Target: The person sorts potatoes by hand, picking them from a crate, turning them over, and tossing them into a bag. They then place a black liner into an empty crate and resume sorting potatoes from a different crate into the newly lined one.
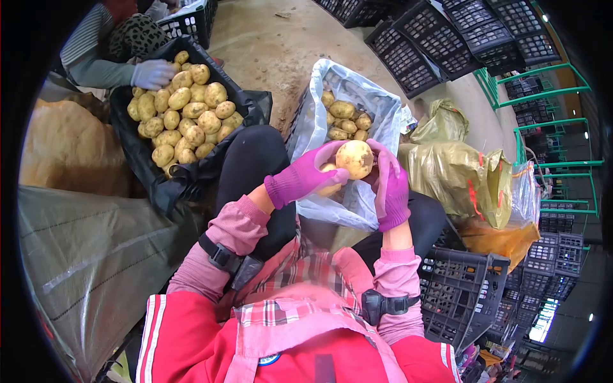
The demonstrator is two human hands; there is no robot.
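Both my hands wear purple knit gloves and are raised over a crate lined with pale plastic [384, 115], between my knees. A large round potato [355, 158] with brown patches on its skin is held between them. My left hand [304, 175] grips it from the left, and a second potato [328, 186] sits low in the same hand, partly hidden by the thumb. Curled around the right side of the large potato is my right hand [391, 186]. Below and beyond, several smaller potatoes [343, 110] lie in the lined crate.
At left stands a black-lined crate [142, 167] heaped with potatoes [191, 112]; another person's gloved hand [153, 74] touches them. Olive sacks [447, 172] stand at right, near a black crate [456, 287]. More black crates [434, 38] are stacked at the back.
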